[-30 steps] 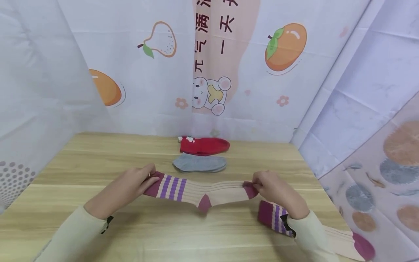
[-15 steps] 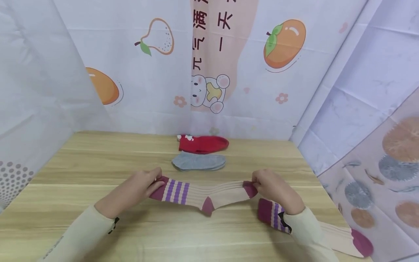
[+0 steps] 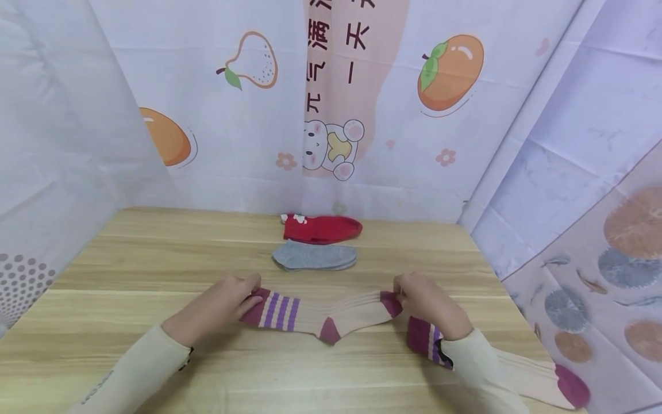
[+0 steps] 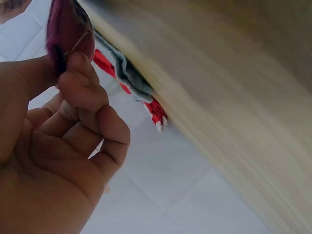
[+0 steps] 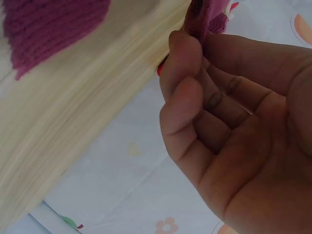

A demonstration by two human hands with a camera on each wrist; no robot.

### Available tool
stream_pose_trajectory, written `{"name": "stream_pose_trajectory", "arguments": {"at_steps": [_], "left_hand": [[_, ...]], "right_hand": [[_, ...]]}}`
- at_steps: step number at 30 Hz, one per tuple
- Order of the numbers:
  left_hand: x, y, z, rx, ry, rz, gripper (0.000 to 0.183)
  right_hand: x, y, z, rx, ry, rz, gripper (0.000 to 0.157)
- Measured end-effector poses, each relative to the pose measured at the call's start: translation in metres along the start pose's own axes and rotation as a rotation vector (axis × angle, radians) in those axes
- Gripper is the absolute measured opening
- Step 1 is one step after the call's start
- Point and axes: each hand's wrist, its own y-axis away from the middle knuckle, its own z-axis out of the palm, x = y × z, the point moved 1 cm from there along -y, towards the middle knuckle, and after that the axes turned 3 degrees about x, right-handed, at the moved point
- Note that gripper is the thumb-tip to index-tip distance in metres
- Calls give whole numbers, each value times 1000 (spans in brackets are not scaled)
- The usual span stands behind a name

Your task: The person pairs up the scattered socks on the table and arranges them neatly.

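Observation:
A cream sock (image 3: pixel 312 315) with purple stripes and maroon cuff, heel and toe stretches between both hands, low over the table. My left hand (image 3: pixel 223 305) pinches its maroon cuff between thumb and fingers; the left wrist view shows that cuff (image 4: pixel 68 31) standing folded in the pinch. At the other end my right hand (image 3: pixel 425 300) pinches the maroon toe, also seen in the right wrist view as a dark red fold of sock (image 5: pixel 202 17) between thumb and forefinger. A matching striped sock (image 3: pixel 532 376) lies at the right, partly hidden under the right forearm.
Behind the held sock lie a grey sock (image 3: pixel 315 256) and, farther back, a red sock (image 3: pixel 326 229) with a white figure at its cuff. The wooden table (image 3: pixel 170 247) ends at a printed curtain (image 3: pixel 222 149) at the back. More patterned cloth hangs at both sides.
Both hands have come down toward the table with the sock. The left hand has moved to the right and the right hand slightly left, so the sock hangs a little less stretched.

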Motion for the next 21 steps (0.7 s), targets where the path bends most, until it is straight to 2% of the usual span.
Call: {"name": "stream_pose_trajectory", "arguments": {"at_steps": [4, 9, 15, 21], "left_hand": [[0, 2, -2, -34, -54, -56, 18], [-1, 1, -7, -12, -127, -101, 32], [7, -5, -8, -2, -137, -55, 29], [27, -12, -10, 70, -163, 55, 28]], "right_hand": [[2, 1, 0, -5, -13, 24, 7], [3, 4, -7, 19, -33, 26, 9], [2, 7, -14, 28, -46, -5, 12], [0, 13, -22, 38, -80, -6, 11]]}}
